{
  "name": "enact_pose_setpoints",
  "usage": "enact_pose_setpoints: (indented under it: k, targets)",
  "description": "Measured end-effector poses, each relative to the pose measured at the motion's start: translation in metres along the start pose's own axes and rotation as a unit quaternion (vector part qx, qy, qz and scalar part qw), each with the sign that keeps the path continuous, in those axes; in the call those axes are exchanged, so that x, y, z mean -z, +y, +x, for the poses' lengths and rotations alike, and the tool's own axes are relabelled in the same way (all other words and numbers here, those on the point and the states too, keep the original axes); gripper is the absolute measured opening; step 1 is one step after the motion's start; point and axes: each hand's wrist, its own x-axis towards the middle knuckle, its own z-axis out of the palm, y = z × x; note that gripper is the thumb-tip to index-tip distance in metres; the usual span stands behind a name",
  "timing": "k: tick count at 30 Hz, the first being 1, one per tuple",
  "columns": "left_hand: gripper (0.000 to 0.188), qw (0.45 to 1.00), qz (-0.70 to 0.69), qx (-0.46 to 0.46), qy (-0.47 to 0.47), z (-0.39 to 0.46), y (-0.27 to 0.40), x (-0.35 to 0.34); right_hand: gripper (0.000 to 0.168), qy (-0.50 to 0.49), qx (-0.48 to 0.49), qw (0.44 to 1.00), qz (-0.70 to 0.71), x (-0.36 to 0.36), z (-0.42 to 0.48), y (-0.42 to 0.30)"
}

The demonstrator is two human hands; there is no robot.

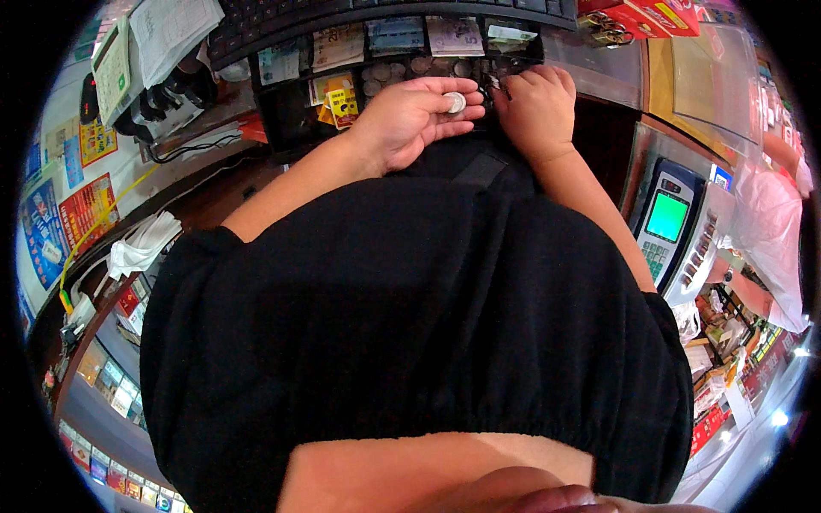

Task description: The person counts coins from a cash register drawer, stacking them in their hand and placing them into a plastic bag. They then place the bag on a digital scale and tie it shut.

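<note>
An open cash drawer (282, 109) lies before me, with banknotes (455, 37) in its back row and several loose coins (385, 74) in front of them. My left hand (420, 112) is over the drawer, palm up, a silver coin (455, 102) pinched under its thumb. At the drawer's right side, my right hand (539, 106) reaches down with bent fingers among the coin compartments; whether it grips a coin is hidden. A yellow card or packet (342, 106) lies in the drawer left of my left hand.
A black keyboard (385, 8) spans the counter behind the drawer. At left stands a calculator (112, 74) beside papers (170, 38). A device with a green screen (668, 215) stands at right. Beyond it, another person's arm (744, 288) is near a pinkish plastic bag (766, 224).
</note>
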Motion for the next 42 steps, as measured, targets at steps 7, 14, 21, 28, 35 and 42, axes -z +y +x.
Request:
enact_pose_setpoints:
  k: [7, 14, 21, 28, 35, 42]
  targets:
    - [0.034, 0.999, 0.042, -0.020, -0.004, 0.010, -0.004, -0.013, 0.021, -0.090, -0.195, 0.920, 0.328, 0.055, -0.007, 0.000]
    - [0.034, 0.998, 0.007, -0.012, -0.063, 0.014, -0.009, -0.030, 0.021, -0.130, -0.026, 0.969, 0.210, 0.070, -0.002, -0.008]
    - [0.033, 0.998, -0.041, -0.013, -0.052, 0.019, -0.012, -0.037, 0.026, -0.027, -0.056, 0.979, 0.196, 0.071, -0.009, -0.017]
    - [0.033, 0.993, -0.103, 0.011, -0.053, 0.025, -0.014, -0.037, 0.035, -0.052, -0.041, 0.971, 0.231, 0.080, -0.010, -0.014]
    - [0.036, 0.980, -0.161, 0.018, -0.117, 0.025, -0.011, -0.038, 0.034, -0.077, -0.073, 0.964, 0.242, 0.081, -0.010, -0.006]
    - [0.037, 0.991, -0.104, 0.009, -0.085, 0.005, -0.005, -0.046, 0.034, -0.046, -0.034, 0.962, 0.265, 0.087, -0.011, -0.003]
